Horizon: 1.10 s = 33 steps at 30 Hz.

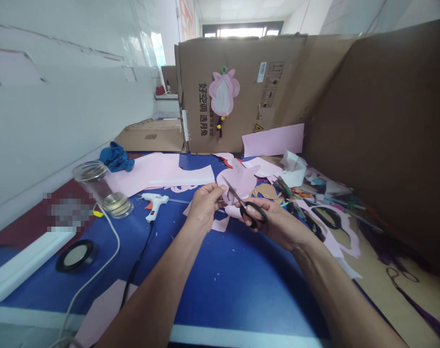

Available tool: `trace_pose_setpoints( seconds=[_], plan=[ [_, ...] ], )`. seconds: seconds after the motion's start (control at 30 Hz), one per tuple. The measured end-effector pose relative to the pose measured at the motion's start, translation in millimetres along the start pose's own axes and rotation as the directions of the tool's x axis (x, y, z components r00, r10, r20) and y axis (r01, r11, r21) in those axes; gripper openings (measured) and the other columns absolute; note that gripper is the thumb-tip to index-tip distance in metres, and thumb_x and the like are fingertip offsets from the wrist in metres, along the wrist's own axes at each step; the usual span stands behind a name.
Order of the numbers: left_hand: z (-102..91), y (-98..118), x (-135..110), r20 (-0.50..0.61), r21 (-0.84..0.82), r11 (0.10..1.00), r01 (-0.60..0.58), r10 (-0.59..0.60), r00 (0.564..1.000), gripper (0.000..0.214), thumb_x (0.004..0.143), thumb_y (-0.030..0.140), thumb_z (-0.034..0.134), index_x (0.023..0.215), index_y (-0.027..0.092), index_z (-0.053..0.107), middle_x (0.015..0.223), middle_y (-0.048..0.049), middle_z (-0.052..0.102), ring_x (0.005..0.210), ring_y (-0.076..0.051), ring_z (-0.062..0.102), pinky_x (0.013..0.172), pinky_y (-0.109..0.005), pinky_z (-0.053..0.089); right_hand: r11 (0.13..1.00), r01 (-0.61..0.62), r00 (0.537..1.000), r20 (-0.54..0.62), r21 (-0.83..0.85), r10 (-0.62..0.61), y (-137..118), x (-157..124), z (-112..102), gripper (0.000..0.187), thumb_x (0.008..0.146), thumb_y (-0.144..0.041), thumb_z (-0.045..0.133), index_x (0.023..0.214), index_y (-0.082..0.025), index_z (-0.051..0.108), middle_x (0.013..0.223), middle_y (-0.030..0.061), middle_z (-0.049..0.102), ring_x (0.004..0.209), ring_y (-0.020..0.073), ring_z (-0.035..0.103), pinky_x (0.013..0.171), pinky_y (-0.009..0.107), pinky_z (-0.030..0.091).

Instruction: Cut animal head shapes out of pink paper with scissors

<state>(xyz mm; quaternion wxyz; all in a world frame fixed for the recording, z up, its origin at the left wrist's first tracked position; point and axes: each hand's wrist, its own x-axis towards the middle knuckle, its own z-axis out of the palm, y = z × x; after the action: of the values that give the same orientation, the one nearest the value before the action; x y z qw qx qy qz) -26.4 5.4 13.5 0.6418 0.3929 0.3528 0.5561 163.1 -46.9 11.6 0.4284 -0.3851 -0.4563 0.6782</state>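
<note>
At the middle of the frame, a pink cutout (246, 178) is pinched by its near left edge in the narrow grip of the left hand (203, 205); the right hand (274, 220) has its grip closed round the black handles of scissors (238, 198), whose blades reach over the cutout. Just left, a glue gun (155, 201) lies on the desk (220, 280), its black cord (143, 256) running down to the left forearm (158, 275). Farther left sit a jar (107, 188), a roll of tape (75, 256) and a pale cable (114, 227). Crumpled white paper (294, 169) and jumbled scraps (267, 192) crowd the right. Brown cardboard (285, 106) walls off the back and right side; blue desk top spreads across the lower middle, flecked with pale bits, down to a light strip (242, 335) along the bottom. The cutout is flat, thin and matte, with rounded lobes and pointed tips; the jar is see-through, and I cannot tell whether glass or plastic.
</note>
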Motion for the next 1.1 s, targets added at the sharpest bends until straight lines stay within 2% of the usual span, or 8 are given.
trace_pose_setpoints(
  seconds=[0.3,1.1],
  plan=[
    [0.5,-0.7,-1.0,0.005,-0.016,1.0,0.001,-0.001,1.0,0.031,0.07,0.034,0.086,0.067,0.018,0.061,0.068,-0.0011,0.065,0.062,-0.013,0.062,0.069,-0.029,0.053,0.999,0.013,1.0,-0.017,0.047,-0.013,2.4,0.5,3.6,0.046,0.071,-0.05,0.095,0.101,-0.02,0.077,0.075,0.0013,0.063,0.067,0.0131,0.051,0.058,0.025,0.038],
    [-1.0,-0.3,0.4,0.01,-0.011,1.0,0.018,-0.018,1.0,0.029,0.07,0.031,0.085,0.068,0.018,0.059,0.068,-0.0011,0.066,0.063,-0.013,0.063,0.07,-0.03,0.053,1.0,0.03,1.0,-0.002,-0.005,-0.03,1.4,0.2,3.7,0.043,0.073,-0.051,0.094,0.099,-0.02,0.077,0.076,0.0009,0.06,0.068,0.014,0.049,0.058,0.027,0.033]
  ],
)
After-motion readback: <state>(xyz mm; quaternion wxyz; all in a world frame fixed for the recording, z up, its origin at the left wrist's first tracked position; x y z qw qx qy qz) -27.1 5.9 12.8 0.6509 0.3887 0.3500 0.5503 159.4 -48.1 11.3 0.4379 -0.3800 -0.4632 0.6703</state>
